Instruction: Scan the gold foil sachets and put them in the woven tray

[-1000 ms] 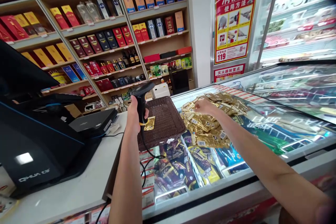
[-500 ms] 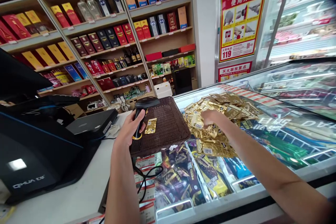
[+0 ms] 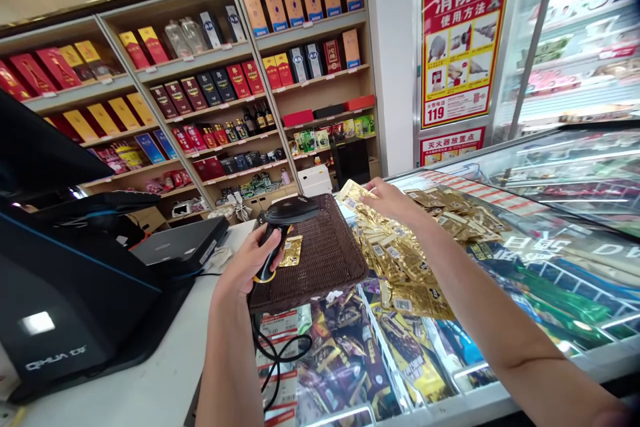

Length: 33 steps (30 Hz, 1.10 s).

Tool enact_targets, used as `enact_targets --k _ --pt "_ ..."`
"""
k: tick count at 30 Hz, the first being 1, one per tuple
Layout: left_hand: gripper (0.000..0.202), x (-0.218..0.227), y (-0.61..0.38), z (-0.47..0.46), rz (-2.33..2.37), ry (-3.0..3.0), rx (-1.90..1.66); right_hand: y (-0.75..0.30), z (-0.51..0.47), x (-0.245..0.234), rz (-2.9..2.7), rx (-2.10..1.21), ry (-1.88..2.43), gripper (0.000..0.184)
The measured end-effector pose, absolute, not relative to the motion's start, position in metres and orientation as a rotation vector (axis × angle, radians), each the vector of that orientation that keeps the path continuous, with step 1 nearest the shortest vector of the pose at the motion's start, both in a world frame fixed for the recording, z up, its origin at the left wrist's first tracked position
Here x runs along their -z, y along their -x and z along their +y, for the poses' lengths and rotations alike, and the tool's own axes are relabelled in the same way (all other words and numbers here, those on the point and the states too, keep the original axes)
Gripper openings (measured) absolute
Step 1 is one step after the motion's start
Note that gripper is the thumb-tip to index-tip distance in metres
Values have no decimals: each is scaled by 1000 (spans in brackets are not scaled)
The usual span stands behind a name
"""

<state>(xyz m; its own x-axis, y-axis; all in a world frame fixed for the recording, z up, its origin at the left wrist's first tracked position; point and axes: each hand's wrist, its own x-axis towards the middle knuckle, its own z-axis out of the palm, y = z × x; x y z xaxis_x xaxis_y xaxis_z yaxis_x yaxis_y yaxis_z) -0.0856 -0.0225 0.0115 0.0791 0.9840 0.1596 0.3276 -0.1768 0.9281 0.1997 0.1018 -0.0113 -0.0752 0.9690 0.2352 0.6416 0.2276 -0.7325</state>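
The right hand pinched a gold packet at the far side of the pile, the packet jutting left from those fingertips towards the scanner, which the left hand, fingers wrapped round the handle, held over the basket.

"How does the left side look?"
"The long, bare left forearm rises steeply from the bottom edge; the bare left hand is curled into a grip, thumb across the front."
"And the right?"
"The long, bare right forearm slants up leftward, creased near the elbow; the bare right hand shows its back, fingers drawn into a pinch."
"Hands together or apart?"
"Well apart, the right one higher in view."
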Motion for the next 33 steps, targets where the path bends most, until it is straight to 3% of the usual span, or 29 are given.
enact_targets --k 5,14,21,29,33 --pt "45 -6 76 -18 1343 -1655 -1042 -192 98 16 -1786 -785 1377 30" --pt "47 -7 69 -15 1404 -1597 -1058 -183 107 25 -1737 -816 1372 34" --pt "52 -4 86 -10 1542 -1431 -1229 -145 111 62 -1941 -1218 1355 26" --pt "52 -10 90 -14 1539 -1372 -1346 -131 103 74 -2246 -960 1343 20" --pt "52 -13 85 -16 1532 -1408 -1322 -126 111 84 -2262 -940 1065 54"
